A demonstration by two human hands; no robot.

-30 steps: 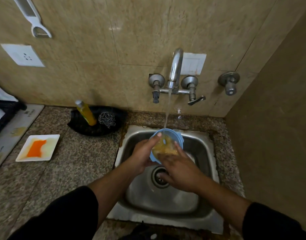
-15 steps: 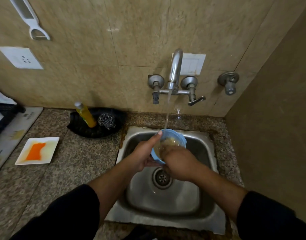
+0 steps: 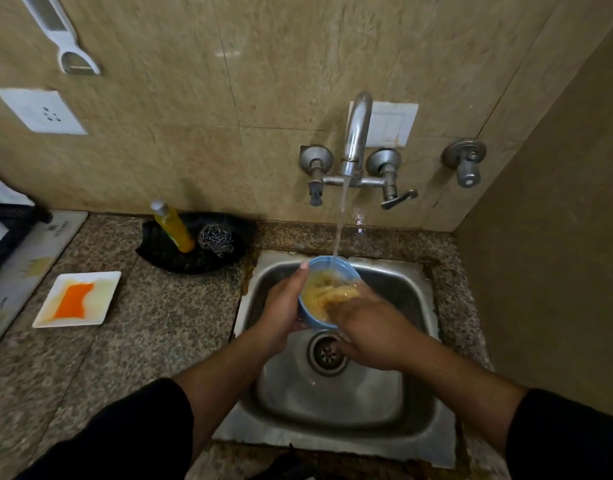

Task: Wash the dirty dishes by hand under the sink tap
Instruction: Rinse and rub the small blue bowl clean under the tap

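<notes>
1. Since the frame half a second earlier, the right grip [image 3: 370,327] has flattened. Its fingers were bunched over the near rim and now reach into the blue bowl [image 3: 318,289], which stays under the stream.
2. Far left on the tiled wall, a white peeler [image 3: 73,46] hangs above a white socket [image 3: 41,110].
3. On the granite counter [image 3: 159,334] lies a white square plate [image 3: 78,299] smeared with orange, well apart from the sink [image 3: 332,410].
4. A black tray [image 3: 159,251] sits against the wall near the sink's left corner. It carries a leaning yellow dish-soap bottle [image 3: 175,230] with a steel scourer [image 3: 216,239] just beside it.
5. The left grip [image 3: 284,306] holds the bowl from its left side, thumb up along the rim and fingers curled beneath.
6. The bowl is tilted toward the person above the drain [image 3: 327,353] and holds yellowish water. Water [image 3: 339,220] from the tap [image 3: 357,133] lands at its far rim.
7. The right grip is wide, its blurred fingers stretched against the bowl's inside and holding nothing.
8. Right of the tap, a separate valve [image 3: 466,164] sticks out of the wall.
</notes>
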